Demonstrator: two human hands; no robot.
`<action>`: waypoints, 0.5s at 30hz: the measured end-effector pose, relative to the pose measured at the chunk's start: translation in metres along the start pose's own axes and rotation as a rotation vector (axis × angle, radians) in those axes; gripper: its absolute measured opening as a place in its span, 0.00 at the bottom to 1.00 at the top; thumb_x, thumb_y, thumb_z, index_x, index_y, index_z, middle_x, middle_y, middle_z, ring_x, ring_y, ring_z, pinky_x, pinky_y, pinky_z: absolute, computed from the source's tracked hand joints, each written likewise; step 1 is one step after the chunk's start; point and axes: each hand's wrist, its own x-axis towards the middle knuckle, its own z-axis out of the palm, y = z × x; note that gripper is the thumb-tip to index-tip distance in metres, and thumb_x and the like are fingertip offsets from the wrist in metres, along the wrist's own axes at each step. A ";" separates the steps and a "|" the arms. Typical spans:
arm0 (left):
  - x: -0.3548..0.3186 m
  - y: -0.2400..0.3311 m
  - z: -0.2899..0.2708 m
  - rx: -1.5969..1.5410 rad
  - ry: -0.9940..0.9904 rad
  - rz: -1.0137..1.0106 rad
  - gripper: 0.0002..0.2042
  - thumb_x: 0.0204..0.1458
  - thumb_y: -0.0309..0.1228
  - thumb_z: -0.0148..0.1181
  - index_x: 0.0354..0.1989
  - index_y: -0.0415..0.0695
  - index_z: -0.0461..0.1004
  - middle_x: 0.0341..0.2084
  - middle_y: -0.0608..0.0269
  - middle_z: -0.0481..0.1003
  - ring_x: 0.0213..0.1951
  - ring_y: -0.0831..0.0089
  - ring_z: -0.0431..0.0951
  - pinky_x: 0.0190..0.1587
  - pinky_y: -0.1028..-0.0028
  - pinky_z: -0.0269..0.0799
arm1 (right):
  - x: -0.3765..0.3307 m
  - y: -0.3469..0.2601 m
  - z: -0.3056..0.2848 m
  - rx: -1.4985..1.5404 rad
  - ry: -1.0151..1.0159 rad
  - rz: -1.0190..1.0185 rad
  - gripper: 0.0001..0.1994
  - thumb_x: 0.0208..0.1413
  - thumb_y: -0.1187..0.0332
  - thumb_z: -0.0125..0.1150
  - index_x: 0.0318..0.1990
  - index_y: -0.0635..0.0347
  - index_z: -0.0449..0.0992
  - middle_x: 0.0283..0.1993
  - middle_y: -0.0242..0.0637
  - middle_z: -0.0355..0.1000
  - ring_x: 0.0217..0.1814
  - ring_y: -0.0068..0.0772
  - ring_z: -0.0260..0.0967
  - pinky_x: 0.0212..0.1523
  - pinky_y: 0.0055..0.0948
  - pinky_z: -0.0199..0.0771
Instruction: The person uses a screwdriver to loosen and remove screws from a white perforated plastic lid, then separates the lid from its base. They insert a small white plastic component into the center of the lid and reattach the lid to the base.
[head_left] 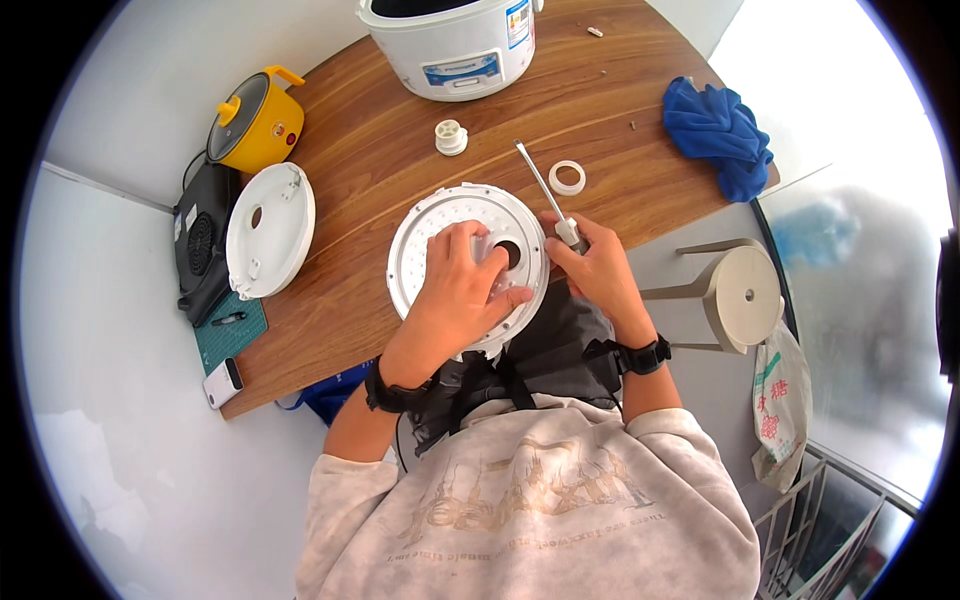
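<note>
White round lid [528, 228], at the wooden table's [340, 310] near edge, lies under the left hand's [462, 285] spread fingers; right hand [598, 265], at its right rim, pinches screwdriver [540, 177], shaft slanting away leftward.

The person wears a loose, short-sleeved beige-grey fabric shirt [560, 545] with a mottled, washed finish. Its front carries a tan and brown figurative print [530, 490] with a curved line of brown lettering beneath. The left hand [465, 280] and right hand [600, 265] are bare. A broad black strap [390, 393] encircles the left wrist; a black band with a boxy black unit [645, 357] encircles the right. Dark grey to black fabric [560, 335] covers the lap, its garment type indeterminate.
</note>
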 end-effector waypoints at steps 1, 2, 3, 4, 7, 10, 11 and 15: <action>0.000 -0.001 0.000 -0.018 0.016 0.014 0.21 0.54 0.49 0.69 0.37 0.41 0.77 0.53 0.47 0.64 0.56 0.46 0.65 0.58 0.52 0.65 | -0.001 -0.002 -0.002 0.033 -0.024 0.027 0.17 0.60 0.68 0.61 0.54 0.65 0.80 0.26 0.28 0.73 0.17 0.16 0.61 0.19 0.22 0.61; 0.001 -0.004 0.000 -0.034 0.032 0.027 0.21 0.53 0.49 0.69 0.37 0.42 0.77 0.53 0.47 0.63 0.55 0.46 0.64 0.59 0.52 0.64 | -0.001 -0.005 -0.002 0.067 -0.050 0.054 0.17 0.60 0.68 0.60 0.54 0.65 0.80 0.27 0.27 0.73 0.17 0.16 0.61 0.19 0.22 0.60; 0.001 -0.006 0.000 -0.050 0.048 0.040 0.20 0.53 0.49 0.69 0.38 0.42 0.77 0.53 0.46 0.63 0.55 0.45 0.64 0.59 0.51 0.62 | -0.003 -0.008 -0.003 0.099 -0.075 0.070 0.16 0.61 0.69 0.60 0.54 0.65 0.80 0.27 0.27 0.73 0.17 0.15 0.60 0.19 0.21 0.60; -0.001 -0.006 -0.001 -0.047 0.037 0.041 0.20 0.53 0.49 0.69 0.38 0.43 0.77 0.53 0.46 0.63 0.55 0.46 0.64 0.59 0.51 0.63 | -0.005 -0.011 -0.003 0.131 -0.101 0.086 0.16 0.61 0.69 0.61 0.54 0.66 0.79 0.28 0.27 0.72 0.17 0.15 0.60 0.19 0.21 0.59; -0.005 -0.005 0.000 -0.050 0.005 0.047 0.21 0.55 0.51 0.67 0.38 0.43 0.76 0.53 0.46 0.63 0.56 0.45 0.64 0.59 0.51 0.64 | -0.006 -0.006 -0.005 0.228 -0.138 0.095 0.16 0.60 0.71 0.62 0.54 0.65 0.79 0.28 0.27 0.72 0.18 0.15 0.59 0.19 0.20 0.57; -0.007 -0.002 -0.005 -0.071 -0.023 0.032 0.22 0.56 0.52 0.66 0.37 0.43 0.76 0.55 0.47 0.62 0.60 0.44 0.63 0.59 0.51 0.66 | -0.007 0.000 -0.006 0.261 -0.154 0.092 0.16 0.58 0.72 0.63 0.53 0.65 0.78 0.29 0.28 0.72 0.19 0.14 0.60 0.19 0.20 0.57; -0.007 -0.003 -0.006 -0.081 -0.033 0.028 0.22 0.56 0.52 0.66 0.37 0.43 0.76 0.55 0.47 0.63 0.60 0.44 0.63 0.60 0.51 0.66 | -0.007 0.001 -0.006 0.261 -0.157 0.090 0.16 0.58 0.73 0.64 0.53 0.65 0.77 0.29 0.28 0.72 0.20 0.14 0.60 0.20 0.19 0.57; -0.008 -0.003 -0.008 -0.113 -0.041 -0.004 0.20 0.55 0.50 0.68 0.36 0.43 0.76 0.55 0.47 0.63 0.60 0.44 0.63 0.60 0.51 0.66 | -0.009 0.000 -0.005 0.223 -0.092 0.066 0.17 0.57 0.72 0.65 0.53 0.64 0.75 0.32 0.30 0.74 0.22 0.15 0.61 0.21 0.20 0.59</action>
